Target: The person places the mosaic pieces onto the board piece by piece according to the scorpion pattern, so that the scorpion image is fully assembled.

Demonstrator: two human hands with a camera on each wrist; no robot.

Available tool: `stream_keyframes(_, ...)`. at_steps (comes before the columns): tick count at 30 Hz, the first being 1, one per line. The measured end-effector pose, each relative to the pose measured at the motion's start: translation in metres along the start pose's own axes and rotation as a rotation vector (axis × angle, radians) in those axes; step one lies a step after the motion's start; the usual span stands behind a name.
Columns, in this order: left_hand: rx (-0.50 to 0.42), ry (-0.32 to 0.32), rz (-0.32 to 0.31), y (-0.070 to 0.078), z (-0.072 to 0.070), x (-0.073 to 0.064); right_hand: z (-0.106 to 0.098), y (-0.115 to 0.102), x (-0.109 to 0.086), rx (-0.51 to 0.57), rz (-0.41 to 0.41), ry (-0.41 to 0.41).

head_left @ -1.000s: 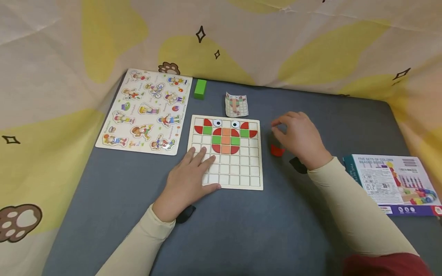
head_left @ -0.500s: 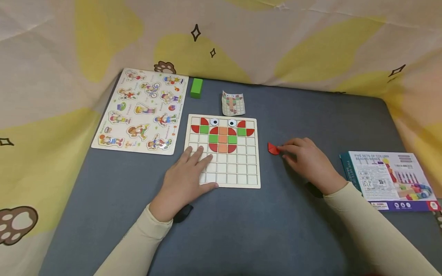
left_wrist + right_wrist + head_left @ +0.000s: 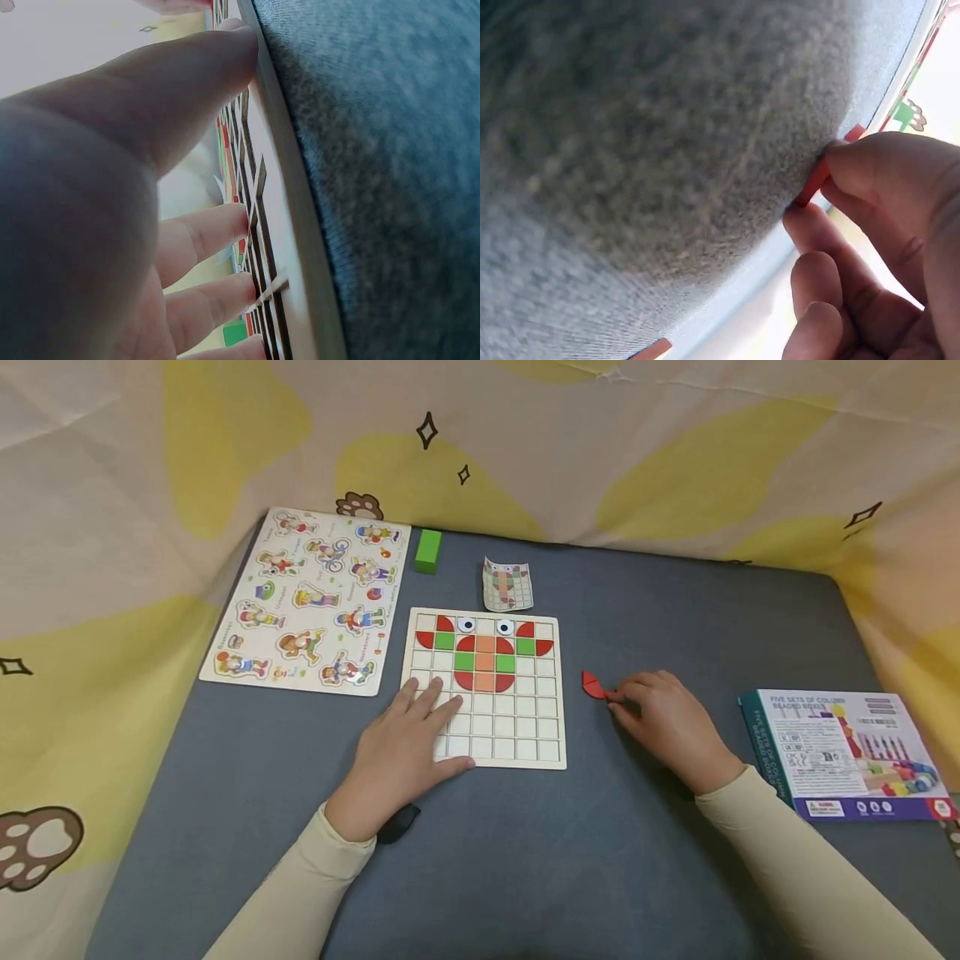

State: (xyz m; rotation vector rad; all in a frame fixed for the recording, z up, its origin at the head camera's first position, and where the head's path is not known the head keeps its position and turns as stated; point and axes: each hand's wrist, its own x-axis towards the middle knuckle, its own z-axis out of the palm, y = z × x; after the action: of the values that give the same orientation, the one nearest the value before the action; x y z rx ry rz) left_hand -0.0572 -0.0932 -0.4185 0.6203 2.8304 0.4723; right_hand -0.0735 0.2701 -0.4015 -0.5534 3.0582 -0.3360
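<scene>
A white grid board (image 3: 517,727) lies on the table, its upper rows filled with red, green and orange pieces and two eye pieces. My left hand (image 3: 405,752) rests spread on the board's lower left corner; in the left wrist view its thumb (image 3: 225,60) lies along the board's edge. To the right of the board, my right hand (image 3: 667,718) pinches a red piece (image 3: 815,180) between thumb and finger, low over the table cloth. Right at those fingertips lie red quarter-round pieces (image 3: 592,683). Another red piece (image 3: 652,349) shows at the bottom of the right wrist view.
Behind the board stands a small curled pattern card (image 3: 507,587), with a green block (image 3: 427,552) to its left. A picture puzzle board (image 3: 300,618) lies at the left. A bead-set box (image 3: 847,752) sits at the right. Patterned fabric (image 3: 480,443) hangs behind the table.
My right hand has come down and toward me from above the red pieces and now pinches one beside the others. The left hand stays on the board. The head view has shifted slightly.
</scene>
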Motion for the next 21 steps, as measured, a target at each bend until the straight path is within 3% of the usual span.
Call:
stream_keyframes(5,0.000,0.006,0.001,0.000,0.000,0.000,-0.006,-0.014,0.004,0.009,-0.041,0.014)
stream_keyframes(15,0.019,0.007,0.004,0.000,-0.002,-0.001,0.012,-0.081,0.032,0.113,-0.468,0.007)
stream_keyframes(21,0.028,0.004,0.003,0.001,-0.004,-0.001,0.021,-0.090,0.042,0.086,-0.527,-0.045)
